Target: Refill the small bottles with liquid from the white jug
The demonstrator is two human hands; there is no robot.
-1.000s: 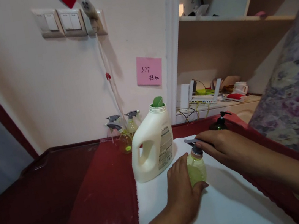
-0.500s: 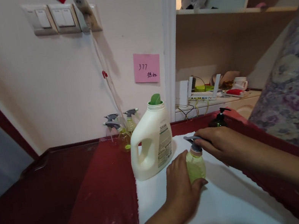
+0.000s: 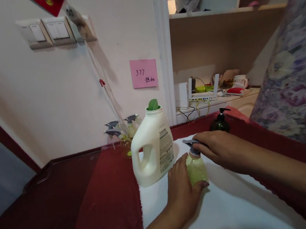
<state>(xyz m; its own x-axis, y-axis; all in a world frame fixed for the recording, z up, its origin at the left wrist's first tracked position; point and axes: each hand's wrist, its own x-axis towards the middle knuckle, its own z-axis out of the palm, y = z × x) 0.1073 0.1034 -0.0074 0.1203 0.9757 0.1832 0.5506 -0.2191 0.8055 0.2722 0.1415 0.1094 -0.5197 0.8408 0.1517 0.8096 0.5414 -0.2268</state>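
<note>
The left hand (image 3: 181, 192) has its fingers curled around the lower body of a small spray bottle (image 3: 196, 167) of pale green liquid, thumb in front, gripping it upright. The right hand (image 3: 221, 149) lies over the bottle's grey spray head, fingers closed on it from above. The bottle stands on a white cloth (image 3: 234, 206) spread over a red table (image 3: 104, 210). Just beside it on the left stands a white jug (image 3: 152, 150); a dark pump bottle (image 3: 220, 122) stands behind the right hand.
</note>
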